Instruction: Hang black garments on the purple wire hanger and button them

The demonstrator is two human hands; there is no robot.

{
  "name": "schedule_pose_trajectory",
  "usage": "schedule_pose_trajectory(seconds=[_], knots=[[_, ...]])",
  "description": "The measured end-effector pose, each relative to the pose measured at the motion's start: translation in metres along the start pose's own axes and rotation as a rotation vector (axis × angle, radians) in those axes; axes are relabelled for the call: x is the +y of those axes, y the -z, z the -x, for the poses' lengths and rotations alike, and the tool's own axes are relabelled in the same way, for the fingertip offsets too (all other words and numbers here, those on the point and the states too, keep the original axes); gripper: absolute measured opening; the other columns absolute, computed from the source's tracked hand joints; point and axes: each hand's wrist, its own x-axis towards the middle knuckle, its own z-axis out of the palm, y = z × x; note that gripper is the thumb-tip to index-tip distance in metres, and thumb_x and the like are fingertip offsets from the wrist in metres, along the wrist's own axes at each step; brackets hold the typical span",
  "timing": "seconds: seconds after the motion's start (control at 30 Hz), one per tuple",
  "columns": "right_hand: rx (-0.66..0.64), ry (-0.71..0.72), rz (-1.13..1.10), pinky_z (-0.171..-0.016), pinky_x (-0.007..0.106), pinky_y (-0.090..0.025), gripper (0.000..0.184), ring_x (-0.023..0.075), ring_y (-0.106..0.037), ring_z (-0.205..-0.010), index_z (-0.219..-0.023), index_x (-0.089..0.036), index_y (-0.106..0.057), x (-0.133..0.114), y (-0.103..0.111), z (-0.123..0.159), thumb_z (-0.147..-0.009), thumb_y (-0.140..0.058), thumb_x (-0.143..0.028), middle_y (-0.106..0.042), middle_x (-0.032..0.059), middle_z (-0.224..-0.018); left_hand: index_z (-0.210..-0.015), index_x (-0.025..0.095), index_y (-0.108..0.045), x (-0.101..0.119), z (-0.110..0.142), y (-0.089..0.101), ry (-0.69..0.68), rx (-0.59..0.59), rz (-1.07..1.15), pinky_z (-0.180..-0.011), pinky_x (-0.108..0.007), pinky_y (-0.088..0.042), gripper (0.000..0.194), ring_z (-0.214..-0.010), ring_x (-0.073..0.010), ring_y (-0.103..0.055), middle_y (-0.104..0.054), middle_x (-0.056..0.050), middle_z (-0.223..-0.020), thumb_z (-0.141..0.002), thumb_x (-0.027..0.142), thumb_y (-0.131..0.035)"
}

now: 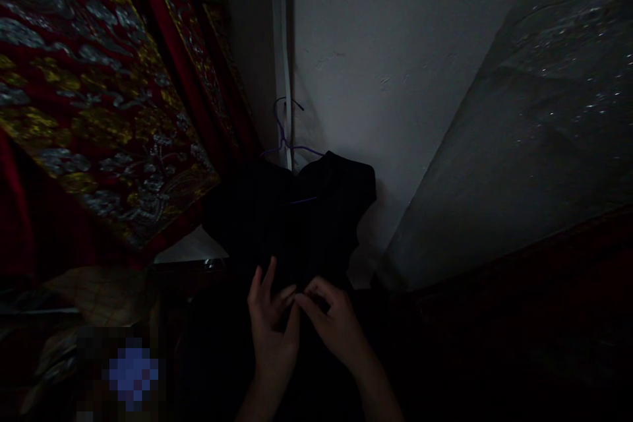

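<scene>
A black garment [316,224] hangs on a thin purple wire hanger [283,138], its lower part lost in the dark. In front of it, low in the middle of the view, both of my hands come together. My left hand [273,316] has its thumb and a finger drawn together, while two other fingers stretch upward. My right hand [333,320] is closed in a pinch, its thumb and fingertips meeting those of the left. Whatever lies between the fingertips is too small and dark to make out.
Red cloth with gold and silver embroidery [113,92] hangs at the left. A white pole or pipe [283,33] runs down the pale wall [386,53]. A translucent sheet with glittering spots [534,112] covers the right side. A pixelated blue patch [132,372] is at lower left.
</scene>
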Motion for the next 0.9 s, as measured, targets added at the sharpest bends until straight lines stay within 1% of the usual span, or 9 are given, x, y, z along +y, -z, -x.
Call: schedule_pose_trajectory(seconds=[0.13,0.2,0.27,0.37,0.43,0.53,0.67,0.77,0.9], knots=[[-0.005,-0.032,-0.102,-0.064,0.027,-0.044,0.031,0.0157,-0.061,-0.065,-0.074,-0.019,-0.062,-0.005,0.005,0.0,-0.088,-0.066,-0.046,-0.063,0.0,-0.066,-0.15,0.038,-0.026,0.0,-0.003,0.001,-0.021,0.041,0.012,-0.082,-0.033,-0.063,0.074,-0.088,-0.0139,-0.072,-0.035,-0.018,-0.16,-0.09,0.029,-0.068],[-0.013,-0.11,-0.209,-0.055,0.025,-0.04,0.037,0.013,-0.054,-0.054,-0.073,-0.019,-0.06,-0.006,0.006,0.001,-0.082,-0.07,-0.053,-0.058,-0.0021,-0.059,-0.146,0.036,-0.031,-0.001,-0.002,-0.001,-0.025,0.065,0.02,-0.078,-0.032,-0.063,0.07,-0.079,-0.011,-0.07,-0.035,-0.018,-0.159,-0.088,0.028,-0.069],[-0.025,-0.217,-0.33,-0.048,0.024,-0.034,0.043,0.0103,-0.047,-0.045,-0.072,-0.019,-0.058,-0.005,0.004,0.001,-0.075,-0.074,-0.058,-0.055,-0.0038,-0.054,-0.141,0.033,-0.037,-0.003,-0.001,-0.003,0.005,0.091,0.03,-0.077,-0.031,-0.061,0.063,-0.074,-0.0091,-0.068,-0.043,-0.017,-0.151,-0.087,0.027,-0.068],[-0.029,-0.342,-0.456,-0.042,0.022,-0.024,0.04,0.0078,-0.039,-0.039,-0.068,-0.018,-0.059,-0.001,0.0,-0.004,-0.069,-0.076,-0.054,-0.05,-0.0048,-0.045,-0.134,0.027,-0.043,-0.007,-0.002,-0.003,0.093,0.073,0.066,-0.077,-0.028,-0.059,0.055,-0.074,-0.0112,-0.068,-0.066,-0.008,-0.112,-0.086,0.026,-0.07],[-0.017,-0.361,-0.498,-0.041,0.022,-0.019,0.035,0.0063,-0.035,-0.037,-0.065,-0.016,-0.062,-0.003,-0.002,-0.015,-0.067,-0.077,-0.047,-0.047,-0.0052,-0.041,-0.131,0.026,-0.043,-0.008,-0.008,0.001,0.135,0.013,0.094,-0.079,-0.029,-0.058,0.053,-0.076,-0.0142,-0.07,-0.067,0.0,-0.086,-0.086,0.027,-0.07],[0.009,-0.296,-0.56,-0.042,0.022,-0.015,0.031,0.0041,-0.03,-0.036,-0.063,-0.013,-0.067,-0.022,0.003,-0.044,-0.064,-0.079,-0.042,-0.043,-0.0063,-0.039,-0.128,0.025,-0.043,-0.011,-0.024,0.008,0.155,-0.07,0.103,-0.085,-0.032,-0.057,0.052,-0.083,-0.017,-0.072,-0.07,0.001,-0.083,-0.085,0.025,-0.072],[0.104,-0.114,-0.668,-0.041,0.022,-0.011,0.03,0.0018,-0.023,-0.035,-0.063,-0.012,-0.069,-0.074,0.023,-0.099,-0.057,-0.082,-0.039,-0.036,-0.0091,-0.037,-0.124,0.023,-0.046,-0.024,-0.047,0.012,0.144,-0.166,0.028,-0.089,-0.032,-0.056,0.05,-0.085,-0.0155,-0.071,-0.071,0.0,-0.086,-0.081,0.017,-0.07],[0.099,-0.027,-0.718,-0.04,0.022,-0.012,0.023,0.0018,-0.021,-0.036,-0.064,-0.013,-0.068,-0.111,0.04,-0.133,-0.062,-0.081,-0.032,-0.03,-0.0111,-0.037,-0.124,0.023,-0.044,-0.041,-0.054,0.012,0.128,-0.211,-0.048,-0.087,-0.031,-0.055,0.049,-0.083,-0.0149,-0.07,-0.07,0.001,-0.085,-0.081,0.015,-0.065],[0.093,0.046,-0.742,-0.039,0.022,-0.013,0.02,0.0025,-0.02,-0.035,-0.065,-0.014,-0.066,-0.13,0.045,-0.144,-0.07,-0.078,-0.03,-0.026,-0.0121,-0.037,-0.131,0.023,-0.041,-0.053,-0.059,0.015,0.094,-0.296,-0.199,-0.085,-0.032,-0.055,0.054,-0.083,-0.0157,-0.071,-0.069,0.002,-0.084,-0.082,0.011,-0.059]])
